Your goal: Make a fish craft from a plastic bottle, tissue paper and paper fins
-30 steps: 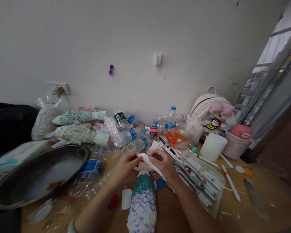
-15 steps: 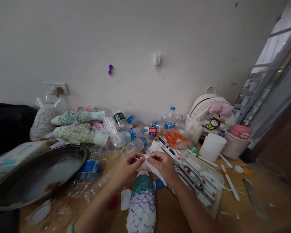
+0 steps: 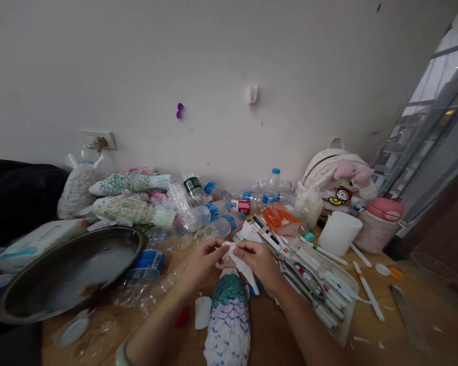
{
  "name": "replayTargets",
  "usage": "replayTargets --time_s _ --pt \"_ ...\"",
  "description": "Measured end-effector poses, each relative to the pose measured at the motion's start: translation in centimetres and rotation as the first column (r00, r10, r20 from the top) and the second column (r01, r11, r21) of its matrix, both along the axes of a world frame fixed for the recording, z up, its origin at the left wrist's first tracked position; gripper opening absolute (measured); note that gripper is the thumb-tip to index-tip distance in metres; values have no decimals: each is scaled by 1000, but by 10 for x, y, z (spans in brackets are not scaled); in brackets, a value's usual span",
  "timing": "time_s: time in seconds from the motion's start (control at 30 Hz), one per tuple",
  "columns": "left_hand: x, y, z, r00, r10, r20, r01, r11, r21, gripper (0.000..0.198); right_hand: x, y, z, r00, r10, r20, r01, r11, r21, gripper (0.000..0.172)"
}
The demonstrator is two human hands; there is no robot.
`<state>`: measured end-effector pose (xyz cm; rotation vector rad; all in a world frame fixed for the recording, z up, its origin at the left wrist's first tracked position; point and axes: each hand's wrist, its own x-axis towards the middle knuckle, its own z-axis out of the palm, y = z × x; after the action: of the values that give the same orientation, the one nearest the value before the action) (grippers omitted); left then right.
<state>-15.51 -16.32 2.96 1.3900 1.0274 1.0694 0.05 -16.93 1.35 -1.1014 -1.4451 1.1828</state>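
Between my two hands is a strip of white tissue, pinched at its top by the fingertips and hanging down to the right. My left hand grips its left edge; my right hand grips it from the other side. Just below the hands a paper-covered fish lies on the table, its scales painted green near the hands, then purple and blue on white toward me. The pale pinkish end of the fish is partly hidden behind the fingers and tissue.
On the left are a metal basin and a cut plastic bottle. Finished-looking paper fish and bottles line the wall. To the right lie scissors, a tray of markers, a white cup and a ruler-like strip.
The view has shifted slightly, so everything sits a little further right. Both hands still pinch the tissue, whose hanging end now shows more clearly beside the right hand.
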Motion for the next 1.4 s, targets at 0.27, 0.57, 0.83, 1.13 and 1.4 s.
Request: replayTargets --time_s 0.27,0.57,0.83,1.13,1.4 --pt "-1 1 0 997 -48 59 50 998 -49 25 0 -3 3 996 31 81 -32 999 15 22" --pt "-2 -4 -1 939 150 -311 8 891 454 15 0 -2 2 997 39 -67 -50 982 -180 22" --pt "-14 -1 -3 918 176 -355 233 485 843 19 -2 -4 5 977 16 -213 -70 967 -246 22" --pt "-26 0 -9 795 329 -510 428 292 855 28 5 1 10 990 -4 -144 -25 980 -199 25" --pt "-28 -6 -4 685 453 -571 591 113 799 39 8 4 7 999 17 -37 -23 989 -147 27"
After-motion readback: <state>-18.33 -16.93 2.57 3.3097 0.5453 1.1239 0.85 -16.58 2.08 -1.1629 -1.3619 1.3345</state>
